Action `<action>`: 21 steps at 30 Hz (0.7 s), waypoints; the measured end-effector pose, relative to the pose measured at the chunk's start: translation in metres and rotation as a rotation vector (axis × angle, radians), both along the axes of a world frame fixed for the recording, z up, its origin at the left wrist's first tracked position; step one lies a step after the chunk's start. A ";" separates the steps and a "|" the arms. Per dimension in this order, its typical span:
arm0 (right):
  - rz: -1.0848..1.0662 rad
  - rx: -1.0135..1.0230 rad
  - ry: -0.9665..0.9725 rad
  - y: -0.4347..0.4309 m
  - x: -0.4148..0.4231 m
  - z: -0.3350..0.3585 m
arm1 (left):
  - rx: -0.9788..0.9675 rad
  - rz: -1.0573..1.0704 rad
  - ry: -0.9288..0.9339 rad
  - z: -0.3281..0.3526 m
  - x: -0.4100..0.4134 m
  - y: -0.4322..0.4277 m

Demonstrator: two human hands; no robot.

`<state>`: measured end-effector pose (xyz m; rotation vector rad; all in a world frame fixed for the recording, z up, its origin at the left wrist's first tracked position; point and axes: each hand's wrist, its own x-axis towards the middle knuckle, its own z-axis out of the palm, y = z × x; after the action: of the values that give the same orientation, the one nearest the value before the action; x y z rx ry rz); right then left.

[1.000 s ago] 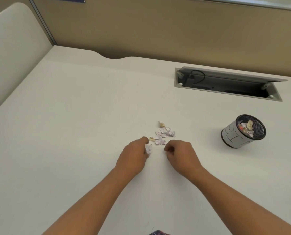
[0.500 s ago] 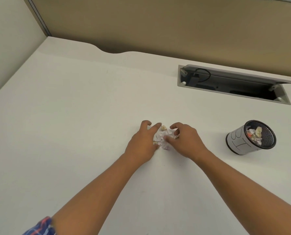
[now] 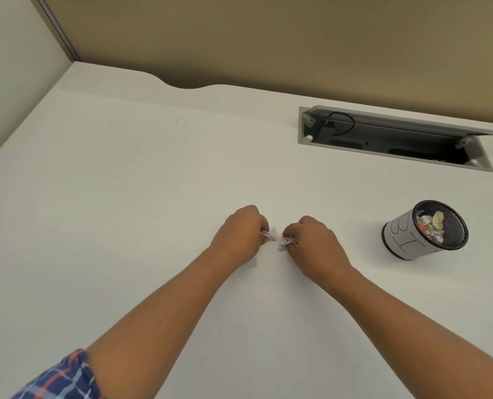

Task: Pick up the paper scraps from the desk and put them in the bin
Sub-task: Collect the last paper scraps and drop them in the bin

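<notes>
The left hand [image 3: 239,237] is balled up, knuckles uppermost, its fingers curled round a crumpled tuft of white paper scraps [image 3: 271,235]. The right hand [image 3: 314,243] is just beside it without touching, curled the same way and pinching its own jagged bits. Both hands sit low on the smooth, matte white desk [image 3: 124,197]. One flat stray scrap [image 3: 253,263] lies by the left wrist. Well off to the right stands the bin [image 3: 403,243], a small round black mesh cup wrapped in a hand-lettered white band, with crumpled paper inside. Behind it a long grey rectangular cable hatch [image 3: 394,139] is propped open.
</notes>
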<state>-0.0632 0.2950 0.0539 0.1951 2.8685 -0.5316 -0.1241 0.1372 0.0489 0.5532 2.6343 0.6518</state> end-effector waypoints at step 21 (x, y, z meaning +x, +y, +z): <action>-0.335 -0.511 0.146 0.038 0.059 0.028 | 0.321 0.233 -0.130 0.056 0.043 0.023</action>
<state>-0.0039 0.3330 0.0820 0.5697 2.7262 -1.3636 -0.0809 0.1600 0.1048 0.2776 2.5061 1.1539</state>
